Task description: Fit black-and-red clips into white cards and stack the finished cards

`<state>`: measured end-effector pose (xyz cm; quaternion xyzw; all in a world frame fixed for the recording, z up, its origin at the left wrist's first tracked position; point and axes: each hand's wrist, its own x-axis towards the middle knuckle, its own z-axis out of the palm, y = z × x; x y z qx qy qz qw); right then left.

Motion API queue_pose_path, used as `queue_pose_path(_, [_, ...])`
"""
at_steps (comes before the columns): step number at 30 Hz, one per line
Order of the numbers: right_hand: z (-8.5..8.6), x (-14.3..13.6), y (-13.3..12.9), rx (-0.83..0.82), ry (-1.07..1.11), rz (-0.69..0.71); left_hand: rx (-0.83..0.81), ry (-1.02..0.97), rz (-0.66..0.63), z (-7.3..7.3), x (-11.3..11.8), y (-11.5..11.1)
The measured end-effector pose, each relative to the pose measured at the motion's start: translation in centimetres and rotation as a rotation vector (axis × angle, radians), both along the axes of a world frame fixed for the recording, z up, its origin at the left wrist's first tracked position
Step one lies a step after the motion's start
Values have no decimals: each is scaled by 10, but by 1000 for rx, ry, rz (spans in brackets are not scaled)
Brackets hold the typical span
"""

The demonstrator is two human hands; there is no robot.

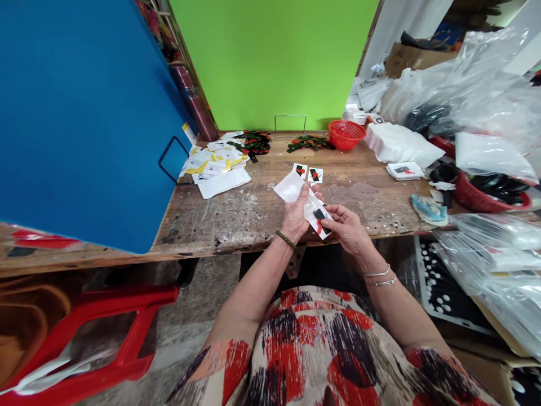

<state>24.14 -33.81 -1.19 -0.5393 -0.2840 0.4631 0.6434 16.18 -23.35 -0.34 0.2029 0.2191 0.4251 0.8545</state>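
Fingers [336,211] of the right hand [350,230] are pinching the near end of a white card [314,227], thumb on the upper face; the card is displaying a black and a red piece. The left hand [296,215] is gripping a translucent pouch [289,186], its thumb pressing from above and its fingers supporting from behind. Pouch and card are overlapping between the hands; how far the card is sitting inside the pouch cannot be told. Both items are slanting from far left to near right, the card's lower corner reaching the line of the wooden table's [262,211] front edge in this view.

Just beyond the left fingertips, two small cards [315,175] are lying side by side, limiting forward room. Farther back, two piles of dark and orange strips [310,144] are lying before a green panel [274,62], which is bounding the far side. A red basket [346,138] is standing beside the right-hand pile.

Leftward, open wood is extending to a spread of white papers [224,183]; a blue panel [84,113] is bounding that side. Rightward, open wood is running to a blue-and-white cloth [429,211] near the front edge, with a stack of printed cards [406,171] lying behind it.
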Motion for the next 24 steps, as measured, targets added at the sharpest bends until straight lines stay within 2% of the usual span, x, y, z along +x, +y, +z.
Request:
queue_pose_path(3, [0, 5, 0, -34, -20, 36, 16, 4, -16, -4, 1, -3])
queue_pose_path(9, [-2, 12, 1, -28, -44, -26, 55, -35, -63, -12, 2, -8])
queue_pose_path(11, [-5, 12, 1, -10, -54, -26, 37, -42, -66, -13, 2, -8])
queue_pose_path(14, [-10, 13, 2, 42, -69, -107, -7, -66, -71, -14, 2, -8])
queue_pose_path(17, [-13, 12, 1, 22, -51, -128, -39, -67, -88, -15, 2, -7])
queue_pose_path(20, [-12, 10, 0, -11, -1, -66, -41, -32, -45, -15, 3, -8])
queue_pose_path(24, [-12, 10, 1, 20, -68, -162, 0, 14, -19, -16, 4, -13])
